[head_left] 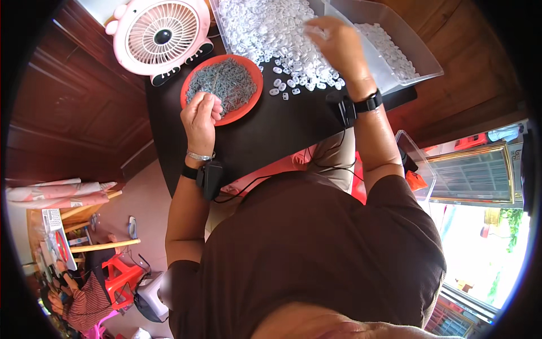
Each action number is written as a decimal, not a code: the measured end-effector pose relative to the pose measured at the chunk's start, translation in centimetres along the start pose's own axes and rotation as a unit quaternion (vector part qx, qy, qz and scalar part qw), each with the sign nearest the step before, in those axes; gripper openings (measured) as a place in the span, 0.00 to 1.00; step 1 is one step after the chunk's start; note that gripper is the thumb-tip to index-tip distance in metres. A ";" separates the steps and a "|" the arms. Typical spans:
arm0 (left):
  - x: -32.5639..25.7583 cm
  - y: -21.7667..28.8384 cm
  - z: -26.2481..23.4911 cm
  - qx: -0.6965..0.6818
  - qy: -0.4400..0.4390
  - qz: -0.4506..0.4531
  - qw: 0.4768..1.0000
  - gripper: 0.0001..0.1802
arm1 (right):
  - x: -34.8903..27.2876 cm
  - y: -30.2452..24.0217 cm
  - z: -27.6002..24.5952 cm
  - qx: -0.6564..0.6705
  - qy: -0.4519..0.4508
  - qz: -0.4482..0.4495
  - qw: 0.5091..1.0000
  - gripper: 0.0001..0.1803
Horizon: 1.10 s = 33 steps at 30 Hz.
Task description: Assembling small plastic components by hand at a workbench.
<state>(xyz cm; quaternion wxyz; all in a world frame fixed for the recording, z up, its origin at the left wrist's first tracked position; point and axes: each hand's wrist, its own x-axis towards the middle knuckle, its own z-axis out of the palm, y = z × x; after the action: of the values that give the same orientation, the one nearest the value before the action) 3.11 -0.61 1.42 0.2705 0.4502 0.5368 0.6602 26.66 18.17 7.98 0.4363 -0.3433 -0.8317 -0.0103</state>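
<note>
My left hand [201,116] is closed in a pinch over the near edge of a red plate [258,93]. Heaped on that plate are small grey-blue pieces [234,82], too fine to name. A thin pale sliver seems to rise from my left fingertips, but I cannot make out what they hold. Over a large pile of small white oval pieces with two holes [271,34], my right hand [341,51] hovers with thumb and forefinger apart. Nothing shows between those fingers; the others are partly hidden.
A pink fan [162,37] stands left behind the plate on the dark table [265,133]. A clear plastic bin [420,51] holding more white pieces lies beyond my right wrist. Black cables [271,176] hang near my lap. Another person [84,302] sits far left, near a red stool [121,279].
</note>
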 end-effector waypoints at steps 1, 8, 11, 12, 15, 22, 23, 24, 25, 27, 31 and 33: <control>0.0 -0.1 0.1 0.000 -0.002 -0.005 1.000 0.13 | -0.9 0.0 0.8 0.067 -0.107 -0.017 0.992 0.11; 0.1 0.0 -0.2 -0.011 -0.005 -0.021 1.000 0.13 | -5.4 0.6 2.1 0.056 -0.343 0.005 0.938 0.09; 0.0 -0.1 -0.2 -0.001 -0.008 -0.016 1.000 0.13 | -6.2 0.8 2.8 0.044 -0.380 -0.017 0.924 0.09; 0.0 -0.1 -0.2 -0.001 -0.006 -0.017 1.000 0.13 | -6.4 0.5 3.0 0.022 -0.365 -0.001 0.931 0.08; 0.1 -0.2 -0.2 -0.002 -0.018 -0.015 1.000 0.13 | -6.4 0.2 3.2 0.000 -0.357 0.014 0.934 0.08; 0.1 -0.2 -0.3 -0.009 -0.012 -0.016 1.000 0.13 | -6.1 0.2 3.6 0.042 -0.348 0.018 0.936 0.09; 0.0 -0.1 -0.2 -0.010 -0.013 -0.016 1.000 0.13 | -6.1 0.3 3.6 0.041 -0.347 0.018 0.937 0.09; 0.0 -0.1 -0.2 -0.010 -0.014 -0.014 1.000 0.13 | -6.1 0.3 3.7 0.049 -0.347 0.012 0.936 0.09; 0.0 -0.1 -0.2 -0.006 -0.012 -0.016 1.000 0.13 | -6.0 0.3 3.8 0.058 -0.348 0.006 0.936 0.09; 0.0 -0.1 -0.3 -0.003 -0.016 -0.022 1.000 0.13 | -5.6 0.0 3.6 0.040 -0.365 0.016 0.930 0.09; 0.0 0.3 -0.1 -0.012 -0.015 -0.013 1.000 0.12 | -5.2 0.4 4.0 0.045 -0.403 0.023 0.914 0.09; 0.1 0.2 -0.1 -0.015 -0.017 -0.013 1.000 0.12 | -5.0 0.5 4.2 0.037 -0.402 0.001 0.915 0.08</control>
<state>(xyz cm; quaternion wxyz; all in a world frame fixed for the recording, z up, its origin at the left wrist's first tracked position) 3.00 -0.61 1.68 0.2945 0.4503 0.5279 0.6571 25.89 17.10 1.59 0.0775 -0.3031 -0.9362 0.1599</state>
